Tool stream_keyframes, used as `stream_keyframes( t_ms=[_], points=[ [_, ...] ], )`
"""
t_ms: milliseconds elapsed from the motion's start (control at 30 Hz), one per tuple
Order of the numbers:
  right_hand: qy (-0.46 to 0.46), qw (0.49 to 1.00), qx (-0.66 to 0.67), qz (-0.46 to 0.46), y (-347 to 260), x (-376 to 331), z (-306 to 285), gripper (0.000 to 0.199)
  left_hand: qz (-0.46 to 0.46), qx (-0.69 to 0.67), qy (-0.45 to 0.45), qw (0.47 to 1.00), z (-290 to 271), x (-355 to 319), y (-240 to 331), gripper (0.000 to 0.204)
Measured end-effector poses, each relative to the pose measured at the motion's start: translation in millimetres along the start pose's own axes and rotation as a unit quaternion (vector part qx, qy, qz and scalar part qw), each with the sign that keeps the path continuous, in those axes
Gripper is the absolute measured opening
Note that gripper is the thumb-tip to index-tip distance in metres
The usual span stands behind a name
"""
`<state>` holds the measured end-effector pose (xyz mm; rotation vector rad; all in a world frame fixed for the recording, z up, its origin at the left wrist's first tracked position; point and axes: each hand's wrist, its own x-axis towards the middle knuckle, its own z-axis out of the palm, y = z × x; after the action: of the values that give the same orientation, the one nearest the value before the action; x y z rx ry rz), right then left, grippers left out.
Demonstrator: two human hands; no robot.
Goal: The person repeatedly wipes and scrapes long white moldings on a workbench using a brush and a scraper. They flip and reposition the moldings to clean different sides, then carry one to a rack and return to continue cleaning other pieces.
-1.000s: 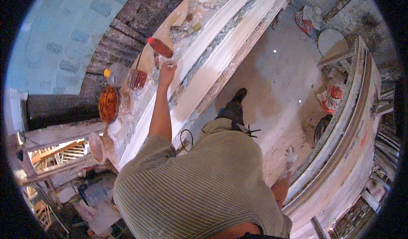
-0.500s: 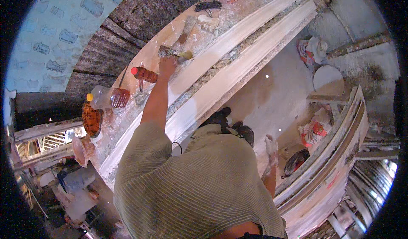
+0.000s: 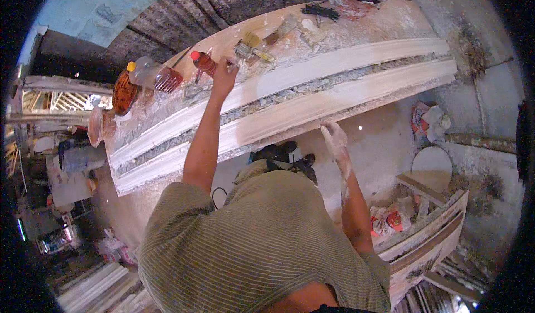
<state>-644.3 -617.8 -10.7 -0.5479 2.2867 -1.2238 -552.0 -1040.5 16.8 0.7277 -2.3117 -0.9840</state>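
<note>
My left hand is over the far side of the workbench, fingers loosely curled and apart, with nothing seen in them. Just left of it stands a bottle of dark red liquid with a red cap. Beyond the fingers, to the right, what looks like a paintbrush lies on the bench. Two long pale plaster-like mouldings run side by side along the bench, with rough whitish material between them. My right hand, coated in white dust, hangs open by the near moulding's front edge.
A larger clear bottle of reddish liquid, a yellow-capped container and an orange-brown vessel stand at the bench's left. Dark wiry material lies at the back. Another bench stands lower right, with red-and-white bags beside it.
My left hand has let go of the brush, which now lies on the bench. My right hand has risen toward the near moulding. The view has turned, so the mouldings slant less.
</note>
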Motion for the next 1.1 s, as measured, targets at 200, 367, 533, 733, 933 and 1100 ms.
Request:
stream_keyframes(
  t_ms=[200,367,533,733,933,1100],
  points=[
    [-0.145,0.983,0.034,-0.11,-105,92,58,0.031,-0.171,-0.279,0.037,0.944,-13,-107,34,0.03],
    [-0.062,0.966,0.122,-0.222,-95,216,186,0.024,-0.197,-0.206,0.077,0.955,-2,-164,28,0.031],
    [-0.25,0.94,-0.161,-0.17,-95,303,225,0.026,-0.259,-0.224,0.11,0.933,-17,-184,26,0.03],
    [-0.243,0.943,-0.142,-0.18,-196,349,178,0.037,-0.285,-0.206,0.277,0.894,-49,-213,34,0.032],
    [-0.122,0.93,-0.176,-0.299,-267,416,124,0.038,-0.31,-0.145,0.393,0.854,-46,-229,69,0.027],
    [-0.107,0.826,-0.326,-0.447,-162,456,171,0.053,-0.331,-0.172,0.502,0.78,5,-285,111,0.03]
  ],
)
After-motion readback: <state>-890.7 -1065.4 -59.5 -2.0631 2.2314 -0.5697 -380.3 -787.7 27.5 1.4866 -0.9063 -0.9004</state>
